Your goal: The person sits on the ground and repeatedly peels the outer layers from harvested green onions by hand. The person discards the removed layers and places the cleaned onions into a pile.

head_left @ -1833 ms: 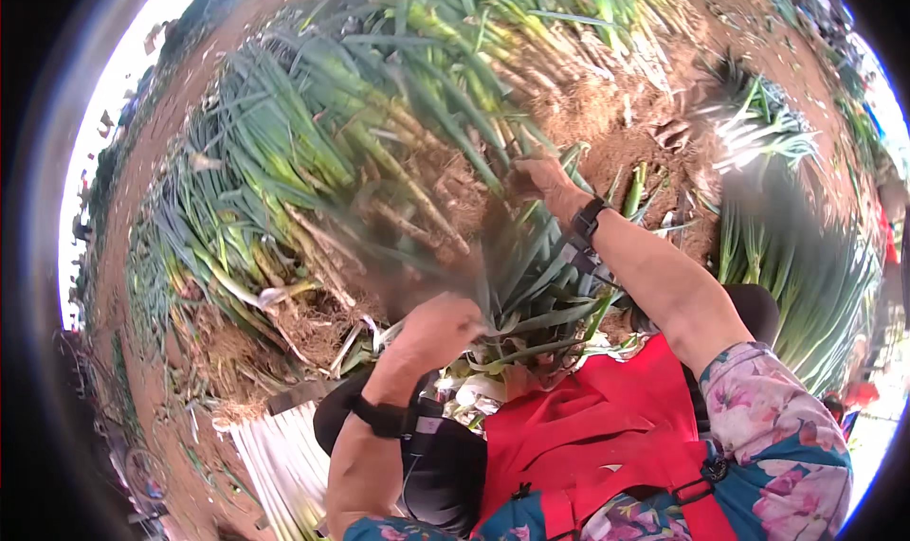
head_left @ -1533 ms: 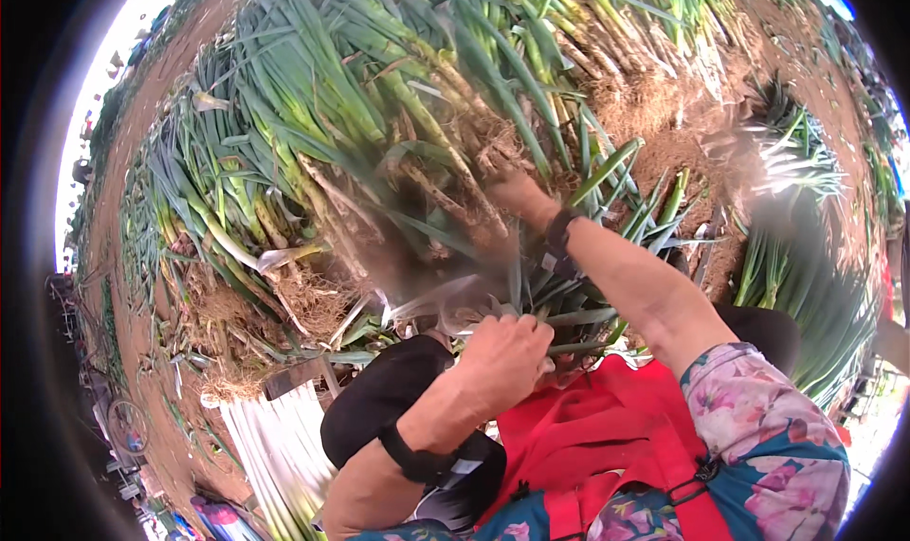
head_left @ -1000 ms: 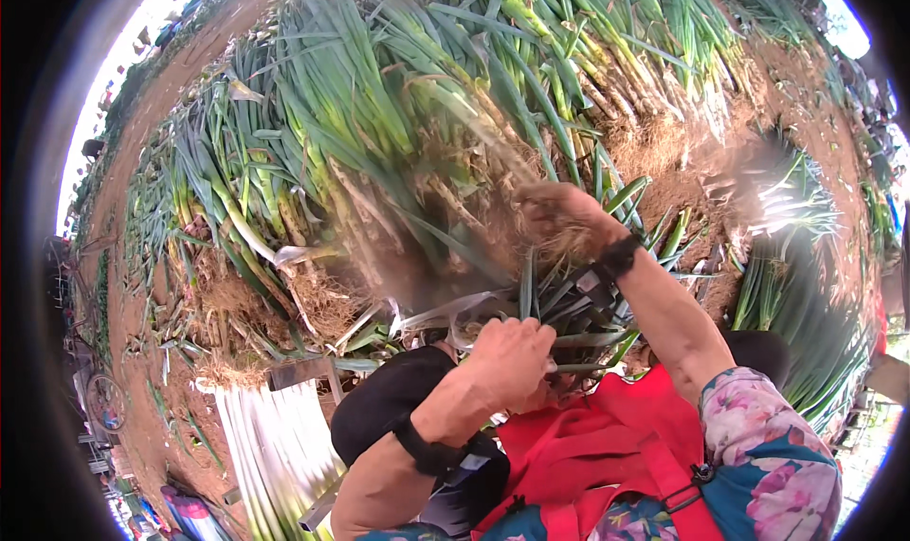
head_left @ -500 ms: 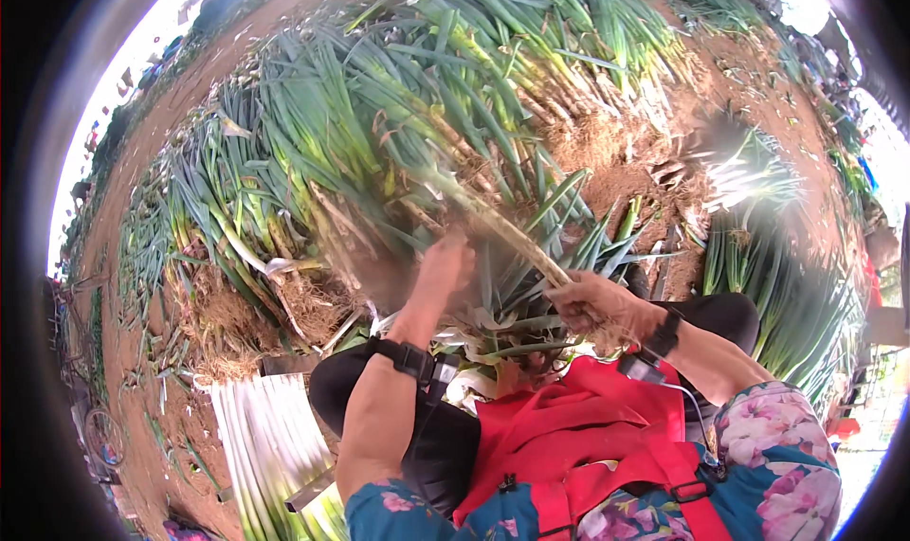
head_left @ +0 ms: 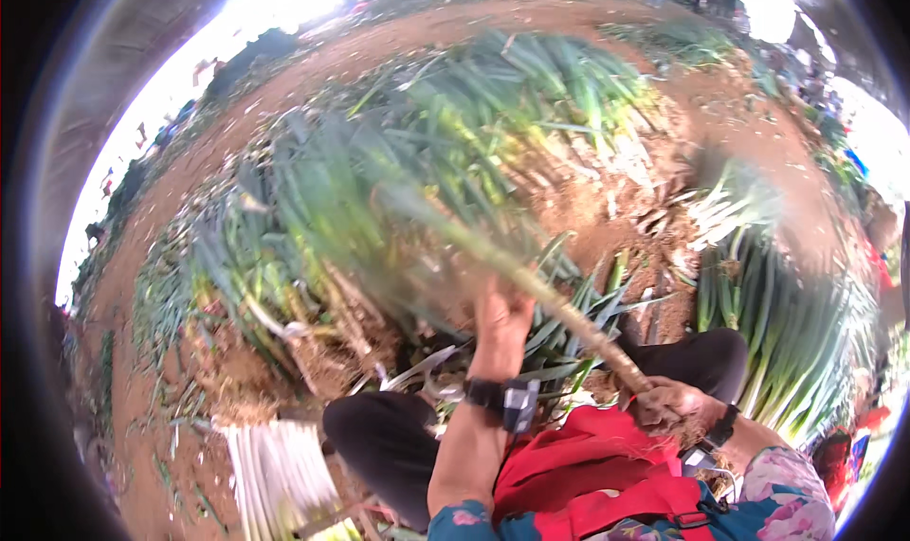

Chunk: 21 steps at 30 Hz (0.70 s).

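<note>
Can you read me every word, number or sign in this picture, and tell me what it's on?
There are none that can be read.
Grey box on the left wrist: any marks are too small and blurred to read.
Red apron: no writing shows.
Long stalk in the right hand: no label shows.

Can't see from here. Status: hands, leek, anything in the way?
Right hand closed on leek, root end. Left hand by its stalk, grip blurred. Leek slants up-left; piled leeks beyond.
</note>
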{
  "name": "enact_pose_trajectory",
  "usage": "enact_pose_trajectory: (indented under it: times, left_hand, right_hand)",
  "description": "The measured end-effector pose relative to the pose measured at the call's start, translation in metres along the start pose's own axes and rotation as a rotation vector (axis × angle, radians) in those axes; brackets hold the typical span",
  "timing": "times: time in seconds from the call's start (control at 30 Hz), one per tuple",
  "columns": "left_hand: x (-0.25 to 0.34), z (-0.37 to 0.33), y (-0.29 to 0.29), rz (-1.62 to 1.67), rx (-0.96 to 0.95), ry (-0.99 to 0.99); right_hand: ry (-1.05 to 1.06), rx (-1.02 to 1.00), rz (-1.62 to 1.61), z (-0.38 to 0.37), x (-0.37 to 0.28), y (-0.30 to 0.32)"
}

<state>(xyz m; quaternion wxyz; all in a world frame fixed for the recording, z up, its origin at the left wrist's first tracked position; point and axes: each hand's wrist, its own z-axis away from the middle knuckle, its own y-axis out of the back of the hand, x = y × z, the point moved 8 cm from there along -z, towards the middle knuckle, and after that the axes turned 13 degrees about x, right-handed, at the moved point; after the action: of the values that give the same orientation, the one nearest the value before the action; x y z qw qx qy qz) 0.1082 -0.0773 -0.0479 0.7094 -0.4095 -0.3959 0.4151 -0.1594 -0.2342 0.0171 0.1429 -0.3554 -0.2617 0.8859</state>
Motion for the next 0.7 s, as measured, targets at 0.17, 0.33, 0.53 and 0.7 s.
enact_pose_trajectory:
  times: [0.17, 0.33, 0.53, 0.7]
  left_hand:
    - [0.004, 0.019, -0.071, -0.149, 0.073, -0.057]
    - [0.046, 0.008, -0.088, -0.365, 0.005, -0.078]
    - [0.045, 0.015, -0.113, -0.429, -0.064, -0.082]
    - [0.0, -0.004, -0.106, -0.474, -0.129, -0.126]
  right_hand:
    - [0.371, 0.329, 0.564, 0.0, -0.05, 0.012]
    - [0.316, 0.267, 0.579, -0.05, -0.029, 0.023]
    - [0.198, 0.254, 0.297, -0.079, -0.016, 0.021]
    - [0.498, 0.184, 0.671, -0.108, -0.014, 0.087]
